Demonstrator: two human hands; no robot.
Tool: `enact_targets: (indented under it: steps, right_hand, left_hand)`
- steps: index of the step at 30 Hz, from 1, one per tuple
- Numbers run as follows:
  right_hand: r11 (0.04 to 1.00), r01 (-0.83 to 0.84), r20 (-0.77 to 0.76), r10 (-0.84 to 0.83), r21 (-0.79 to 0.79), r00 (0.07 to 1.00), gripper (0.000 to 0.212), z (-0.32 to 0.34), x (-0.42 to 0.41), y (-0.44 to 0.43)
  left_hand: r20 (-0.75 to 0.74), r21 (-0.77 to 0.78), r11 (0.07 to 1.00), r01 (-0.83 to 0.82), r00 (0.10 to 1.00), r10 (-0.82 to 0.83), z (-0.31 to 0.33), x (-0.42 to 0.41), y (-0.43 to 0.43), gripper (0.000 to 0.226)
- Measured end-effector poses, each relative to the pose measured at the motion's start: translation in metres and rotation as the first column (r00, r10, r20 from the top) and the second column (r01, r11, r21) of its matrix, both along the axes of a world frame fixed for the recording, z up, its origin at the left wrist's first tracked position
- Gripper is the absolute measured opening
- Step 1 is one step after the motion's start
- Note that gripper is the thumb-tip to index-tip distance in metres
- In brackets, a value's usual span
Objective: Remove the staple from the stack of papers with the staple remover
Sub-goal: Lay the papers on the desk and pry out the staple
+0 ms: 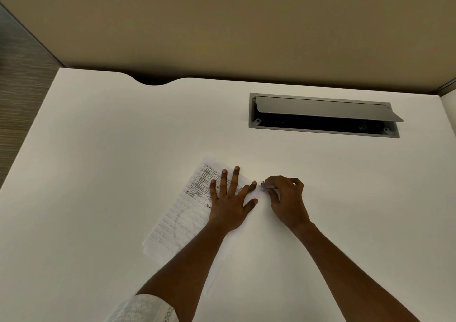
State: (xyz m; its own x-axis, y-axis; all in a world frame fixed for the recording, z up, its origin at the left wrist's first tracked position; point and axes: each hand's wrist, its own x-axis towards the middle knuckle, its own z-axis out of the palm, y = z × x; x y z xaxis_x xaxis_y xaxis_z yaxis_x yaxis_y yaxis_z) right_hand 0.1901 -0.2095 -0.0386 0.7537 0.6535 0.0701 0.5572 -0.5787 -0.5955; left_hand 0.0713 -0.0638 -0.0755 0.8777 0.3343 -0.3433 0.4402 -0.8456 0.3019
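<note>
Left grip (229, 198): released, spread, pressed flat on papers (177, 223). Right grip (286, 198): clenched round remover (267, 186), tip held just beside Left grip. Bench (123, 149): under both.

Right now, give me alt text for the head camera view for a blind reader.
A left hand presses flat on a stack of papers on a white desk; the right hand holds a staple remover at its corner. Beyond, an open cable hatch.

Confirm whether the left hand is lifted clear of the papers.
No, the left hand lies flat on the stack of papers, fingers spread.
</note>
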Motion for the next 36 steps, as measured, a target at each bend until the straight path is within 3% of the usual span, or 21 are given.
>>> enact_targets:
  steps: [10, 26, 36]
  right_hand:
    - [0.971, -0.139, -0.039, 0.134, -0.193, 0.99, 0.018, 0.006, 0.007, 0.001]
    - [0.944, -0.19, -0.153, 0.152, -0.269, 0.976, 0.022, 0.022, 0.012, 0.017]
    - [0.96, -0.054, -0.339, -0.044, -0.274, 0.94, 0.015, 0.023, 0.022, 0.029]
  left_hand:
    - [0.028, 0.014, 1.0, -0.017, 0.999, 0.017, -0.002, 0.001, -0.003, 0.06]
    - [0.023, 0.051, 0.999, -0.015, 1.0, 0.013, -0.004, 0.001, -0.003, 0.068]
    - [0.004, 0.046, 0.999, -0.014, 1.0, 0.014, -0.003, 0.001, -0.003, 0.062]
